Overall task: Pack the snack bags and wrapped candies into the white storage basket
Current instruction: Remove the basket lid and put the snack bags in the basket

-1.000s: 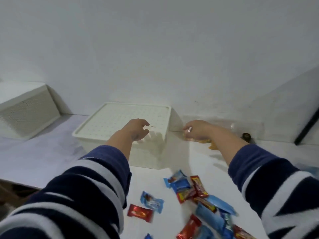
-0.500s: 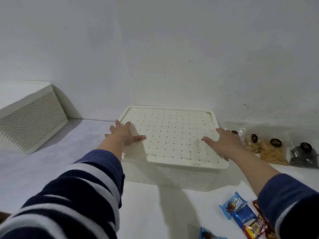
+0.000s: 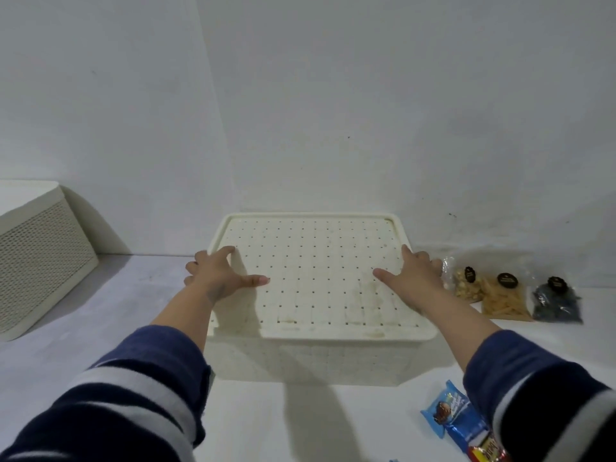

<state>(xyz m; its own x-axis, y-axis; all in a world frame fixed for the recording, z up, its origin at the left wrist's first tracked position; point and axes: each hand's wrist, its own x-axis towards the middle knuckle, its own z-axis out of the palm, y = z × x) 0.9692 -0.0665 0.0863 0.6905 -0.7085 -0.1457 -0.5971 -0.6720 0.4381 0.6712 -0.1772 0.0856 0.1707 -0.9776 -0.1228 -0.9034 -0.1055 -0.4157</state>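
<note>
The white storage basket (image 3: 310,361) stands mid-table with its perforated lid (image 3: 316,271) on top. My left hand (image 3: 216,275) grips the lid's left edge, thumb lying on top and fingers curled over the side. My right hand (image 3: 413,278) holds the right edge the same way, its fingers hidden past the rim. Three clear snack bags with black labels lie right of the basket: nuts (image 3: 466,285), yellow sticks (image 3: 503,300) and a dark one (image 3: 555,301). Wrapped candies sit at the lower right: a blue one (image 3: 445,408) and a red-yellow one (image 3: 488,453), partly behind my right sleeve.
A second white perforated container (image 3: 43,265) stands at the far left against the wall. The grey wall rises directly behind the basket. Bare white tabletop (image 3: 116,301) stretches between the two containers and in front of the basket.
The view has swung right and centred on the basket. Both hands went from resting flat on the lid to grasping its left and right edges.
</note>
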